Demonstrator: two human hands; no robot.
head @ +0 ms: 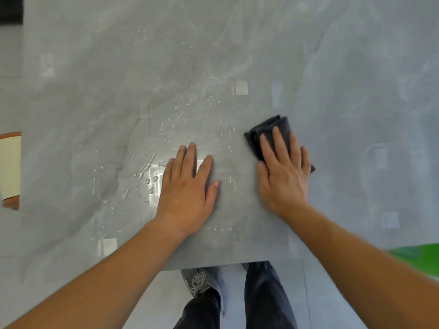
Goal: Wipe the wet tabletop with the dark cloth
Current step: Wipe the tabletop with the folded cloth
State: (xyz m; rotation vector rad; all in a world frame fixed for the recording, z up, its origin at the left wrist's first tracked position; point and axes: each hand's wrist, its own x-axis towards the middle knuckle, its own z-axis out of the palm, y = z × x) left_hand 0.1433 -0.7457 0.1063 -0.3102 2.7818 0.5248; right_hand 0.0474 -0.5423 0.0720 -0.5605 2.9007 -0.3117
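Over at three o'clock on the tabletop (95, 79), the right hand (283, 172) presses flat on the dark cloth (268, 128) (left hand (187, 186) open, holding nothing), and should push slowly toward the drops (147, 167) at nine o'clock.
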